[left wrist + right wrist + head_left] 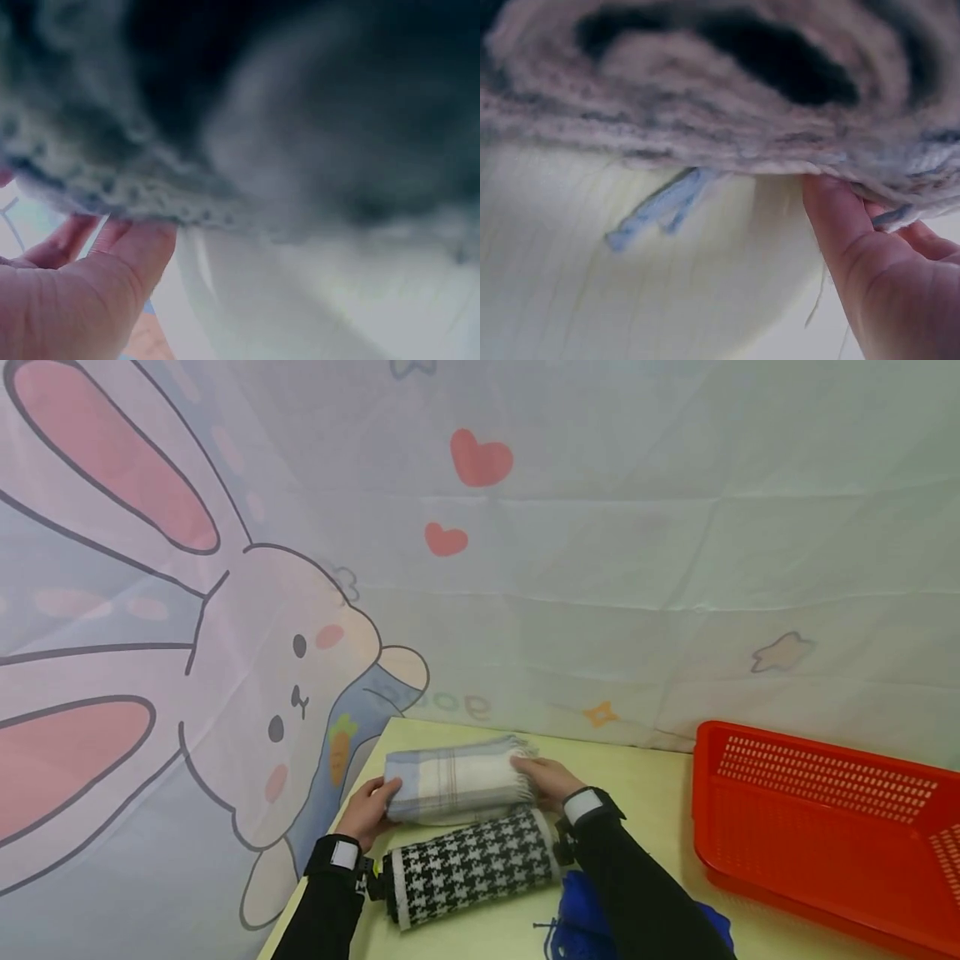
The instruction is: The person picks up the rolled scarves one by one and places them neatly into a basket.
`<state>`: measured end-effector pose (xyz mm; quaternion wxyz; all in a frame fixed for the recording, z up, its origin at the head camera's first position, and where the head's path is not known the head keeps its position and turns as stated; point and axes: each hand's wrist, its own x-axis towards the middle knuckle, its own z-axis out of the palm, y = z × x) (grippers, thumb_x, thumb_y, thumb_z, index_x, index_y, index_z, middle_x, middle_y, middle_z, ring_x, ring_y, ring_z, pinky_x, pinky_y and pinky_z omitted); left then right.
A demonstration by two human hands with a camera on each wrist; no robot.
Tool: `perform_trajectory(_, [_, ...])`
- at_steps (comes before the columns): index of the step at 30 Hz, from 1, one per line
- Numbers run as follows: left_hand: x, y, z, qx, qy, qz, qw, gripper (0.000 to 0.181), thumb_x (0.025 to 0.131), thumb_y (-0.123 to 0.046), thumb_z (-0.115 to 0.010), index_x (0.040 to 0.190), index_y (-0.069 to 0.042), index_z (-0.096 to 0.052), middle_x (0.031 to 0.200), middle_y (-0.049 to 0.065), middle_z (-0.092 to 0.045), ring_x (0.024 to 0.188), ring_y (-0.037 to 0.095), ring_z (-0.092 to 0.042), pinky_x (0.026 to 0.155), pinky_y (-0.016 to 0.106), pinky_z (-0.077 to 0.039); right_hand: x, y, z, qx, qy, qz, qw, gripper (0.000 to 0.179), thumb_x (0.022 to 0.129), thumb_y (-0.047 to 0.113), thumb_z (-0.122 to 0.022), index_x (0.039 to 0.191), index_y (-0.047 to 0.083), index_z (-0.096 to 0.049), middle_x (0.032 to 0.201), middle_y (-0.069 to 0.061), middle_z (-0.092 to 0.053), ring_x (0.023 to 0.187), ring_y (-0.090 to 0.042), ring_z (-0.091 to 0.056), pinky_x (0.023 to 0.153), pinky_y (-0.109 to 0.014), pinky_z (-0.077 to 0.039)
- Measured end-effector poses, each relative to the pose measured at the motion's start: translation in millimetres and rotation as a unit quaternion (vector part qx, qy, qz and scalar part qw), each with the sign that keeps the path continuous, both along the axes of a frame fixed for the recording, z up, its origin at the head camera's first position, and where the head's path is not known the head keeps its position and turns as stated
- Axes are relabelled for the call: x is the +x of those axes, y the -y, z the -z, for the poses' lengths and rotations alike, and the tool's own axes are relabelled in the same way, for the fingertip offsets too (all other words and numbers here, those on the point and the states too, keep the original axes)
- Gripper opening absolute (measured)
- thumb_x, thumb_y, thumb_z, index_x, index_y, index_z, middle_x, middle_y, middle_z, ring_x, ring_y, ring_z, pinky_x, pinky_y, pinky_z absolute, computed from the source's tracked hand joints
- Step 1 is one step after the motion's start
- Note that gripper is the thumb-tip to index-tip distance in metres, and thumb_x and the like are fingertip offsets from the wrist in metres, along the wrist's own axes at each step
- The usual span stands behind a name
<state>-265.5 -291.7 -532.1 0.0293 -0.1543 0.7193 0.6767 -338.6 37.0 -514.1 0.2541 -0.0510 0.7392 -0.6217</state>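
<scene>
A folded plaid scarf (457, 781) in white, pale blue and grey, with fringe at its right end, lies across the far part of the table in the head view. My left hand (366, 810) grips its left end, thumb on top. At the fringed end, my right hand (551, 779) holds it with the thumb over the upper side. Just in front of both hands sits a rolled black-and-white houndstooth scarf (472, 864). Its blurred rolled end (172, 172) fills much of the left wrist view. In the right wrist view, blue fringe strands (649, 217) hang beside the fingers.
A red plastic basket (701, 793) with perforated sides stands at the right of the pale yellow table (630, 768). Blue fabric with a cord (581, 914) lies partly hidden under my right forearm. Behind the table hangs a printed cloth (600, 568) with a rabbit and hearts.
</scene>
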Motion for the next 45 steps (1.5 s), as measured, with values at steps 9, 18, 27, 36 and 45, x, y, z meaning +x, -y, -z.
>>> perform_trajectory(9, [-0.3, -3.4, -7.2, 0.01, -0.028, 0.006, 0.9995, 0.063, 0.113, -0.029, -0.057, 0.163, 0.001, -0.034, 0.15, 0.033, -0.047, 0.134, 0.052, -0.056, 0.107, 0.055, -0.055, -5.6, -8, -1.3, -0.022, -0.014, 0.006, 0.9996, 0.075, 0.113, 0.041, -0.051, 0.166, -0.006, -0.025, 0.17, -0.034, -0.022, 0.153, -0.059, -0.025, 0.118, -0.066, -0.04])
perform_trajectory(18, [-2.1, -9.1, -21.3, -0.002, -0.051, 0.022, 0.9984, 0.063, 0.112, -0.03, -0.058, 0.162, 0.001, -0.034, 0.147, 0.031, -0.049, 0.126, 0.045, -0.062, 0.105, 0.054, -0.056, -5.8, -16, -12.6, -0.061, -0.015, -0.006, 0.998, 0.078, 0.113, 0.039, -0.051, 0.167, -0.007, -0.018, 0.171, -0.034, -0.018, 0.155, -0.058, -0.02, 0.121, -0.065, -0.037])
perform_trajectory(27, [-3.3, -22.8, -42.1, -0.006, -0.061, 0.032, 0.9976, 0.065, 0.111, -0.031, -0.061, 0.163, -0.004, -0.034, 0.153, 0.029, -0.047, 0.134, 0.048, -0.056, 0.107, 0.051, -0.054, -4.1, -34, -26.7, -0.08, -0.023, -0.006, 0.9965, 0.076, 0.115, 0.04, -0.049, 0.169, -0.002, -0.016, 0.174, -0.031, -0.011, 0.159, -0.054, -0.012, 0.123, -0.063, -0.035])
perform_trajectory(36, [-7.1, -48.0, -61.1, -0.023, -0.083, 0.037, 0.9956, 0.06, 0.111, -0.028, -0.061, 0.162, -0.004, -0.039, 0.146, 0.029, -0.053, 0.13, 0.045, -0.059, 0.103, 0.05, -0.057, 2.6, -60, -38.0, -0.086, -0.033, 0.005, 0.9958, 0.083, 0.114, 0.045, -0.051, 0.17, -0.001, -0.01, 0.175, -0.031, -0.007, 0.158, -0.056, -0.013, 0.124, -0.06, -0.035])
perform_trajectory(45, [-11.1, -64.7, -64.3, -0.016, -0.087, 0.045, 0.995, 0.06, 0.111, -0.031, -0.062, 0.162, -0.008, -0.041, 0.146, 0.026, -0.055, 0.129, 0.042, -0.061, 0.104, 0.048, -0.057, 11.3, -82, -46.3, -0.095, -0.042, 0.006, 0.9945, 0.08, 0.114, 0.046, -0.05, 0.17, 0.0, -0.014, 0.175, -0.03, -0.008, 0.158, -0.053, -0.018, 0.123, -0.058, -0.036])
